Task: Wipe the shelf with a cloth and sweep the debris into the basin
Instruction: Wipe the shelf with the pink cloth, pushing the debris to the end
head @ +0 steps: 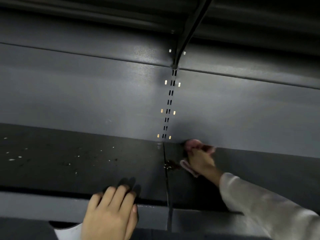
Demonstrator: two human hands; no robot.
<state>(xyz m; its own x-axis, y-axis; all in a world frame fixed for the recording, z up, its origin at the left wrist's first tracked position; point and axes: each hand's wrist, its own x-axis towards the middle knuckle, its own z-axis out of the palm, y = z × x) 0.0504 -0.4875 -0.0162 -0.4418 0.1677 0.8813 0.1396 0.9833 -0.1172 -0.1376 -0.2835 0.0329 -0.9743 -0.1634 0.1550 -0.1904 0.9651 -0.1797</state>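
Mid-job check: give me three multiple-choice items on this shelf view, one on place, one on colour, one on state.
1. Where is the right hand?
A. at the back wall
B. on the front lip
C. out of view

2. What colour is the cloth?
A. blue
B. pink
C. green

3. What is the left hand doing?
A. gripping the cloth
B. resting flat on the shelf edge
C. holding a basin

Key: 1 A, it reaches deep beside the slotted upright. 2 B, pink folds show around the fingers. 3 B, its fingers are spread and hold nothing.
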